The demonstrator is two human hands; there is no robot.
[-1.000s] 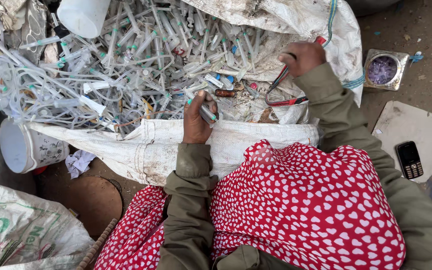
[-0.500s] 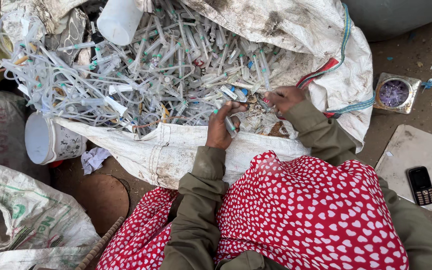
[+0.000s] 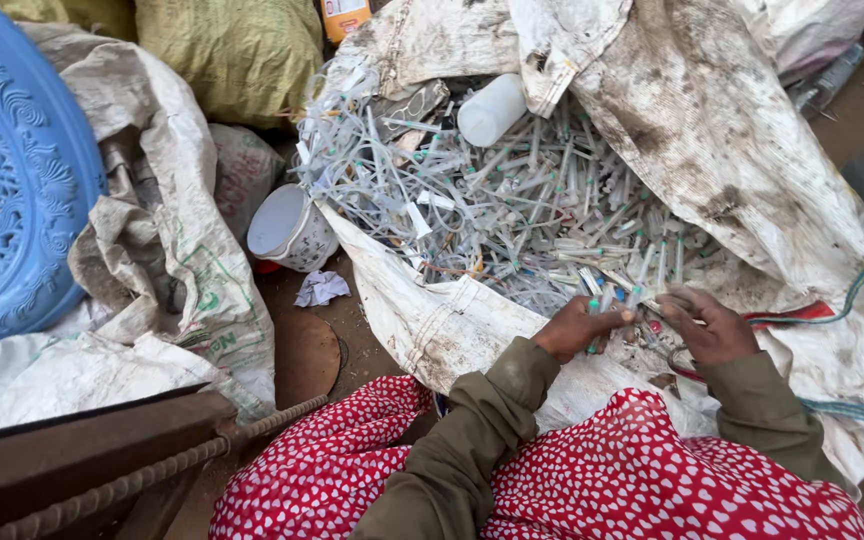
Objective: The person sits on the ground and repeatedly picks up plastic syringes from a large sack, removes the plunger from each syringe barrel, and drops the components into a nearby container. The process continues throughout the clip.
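Hands (image 3: 642,325) | gripping thin plastic syringes (image 3: 552,220) (tangled) | dirty woven sack (image 3: 732,150)

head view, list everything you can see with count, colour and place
syringes: a heap, too many to count, clear with green and blue bits, inside the open sack
sack: one, dirty white, centre and right
bottle: one, white, on the heap at the top
bucket: one, white, left of the sack
paper scrap: one, white, on the ground below the bucket
blue panel: one, patterned, far left
bags: several, white and yellowish, left and top
left hand: grips syringes at the sack's near edge
right hand: in the heap beside it
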